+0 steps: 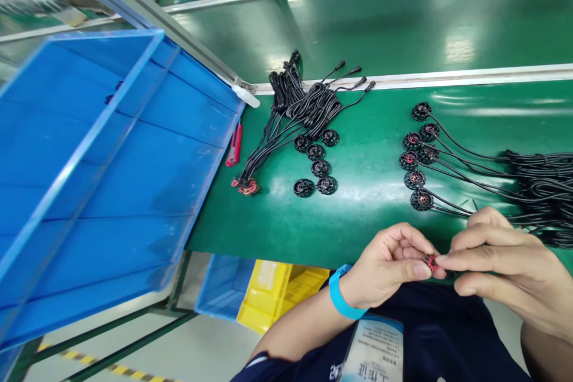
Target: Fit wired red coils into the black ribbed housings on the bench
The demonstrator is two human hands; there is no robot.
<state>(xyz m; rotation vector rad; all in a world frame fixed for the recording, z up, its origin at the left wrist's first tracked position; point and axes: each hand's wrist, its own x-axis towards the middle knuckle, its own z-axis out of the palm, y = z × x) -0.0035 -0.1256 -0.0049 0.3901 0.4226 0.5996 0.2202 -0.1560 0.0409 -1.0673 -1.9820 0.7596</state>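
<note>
Close to my body, at the table's front edge, a small red wire-wound coil (432, 262) sits between my hands. My left hand (398, 256), with a blue band at the wrist, pinches it between thumb and fingers. From the other side, the index fingertip of my right hand (505, 259) presses on the coil; its thumb is lower and apart from it. Whether a cable runs from this coil is hidden by my fingers. Beyond my right hand lie black round parts with coils inside (422, 199), joined to bundled black cables (541, 173).
On the green table (367, 221), more coiled black cables (308, 101) end in red coils (248, 187). Several loose black round housings (326, 185) lie beside them. A red-handled tool (235, 143) rests by a large blue bin (111, 191). Below is a yellow bin (264, 295).
</note>
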